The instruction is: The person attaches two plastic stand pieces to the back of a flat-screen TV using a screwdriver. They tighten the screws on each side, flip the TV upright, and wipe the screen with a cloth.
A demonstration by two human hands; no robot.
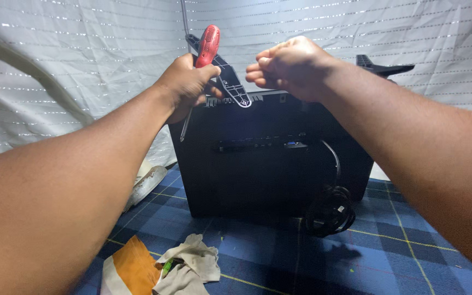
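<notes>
The left hand [188, 84] is closed tightly around a red-handled screwdriver [207, 46], whose handle rises above the fist while the thin shaft runs down past the top left corner of the black monitor [271, 158]. The monitor stands on edge on a blue plaid cloth [389, 246], its back to the camera, with a row of ports across the middle. A black stand foot [230, 82] leans at the monitor's top edge, just beside the left hand. The right hand [290, 63] is curled into a fist above that same edge; whether it pinches anything cannot be told. A coiled black cable [331, 210] lies at the monitor's lower right, and a crumpled rag [189, 265] lies in front of it.
</notes>
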